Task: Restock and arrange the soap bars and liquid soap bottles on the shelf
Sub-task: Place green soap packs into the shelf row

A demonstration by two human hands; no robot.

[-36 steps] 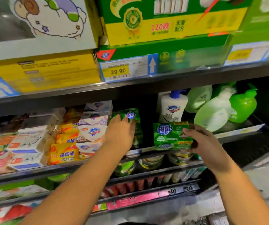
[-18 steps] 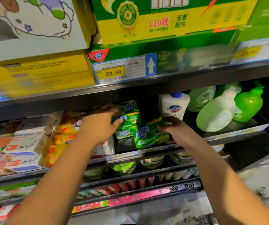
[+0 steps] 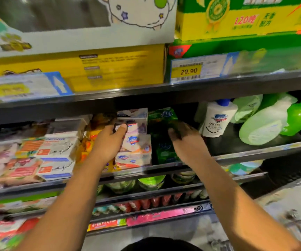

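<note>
Soap bars in green wrap stand on the shelf, between white soap boxes and liquid soap bottles. Right hand touches them and left hand touches the boxes; blur hides whether either grips. Likely light, stiff, slick-wrapped: hold by the flat sides.

Cartoon sheep box, yellow price tag
</note>
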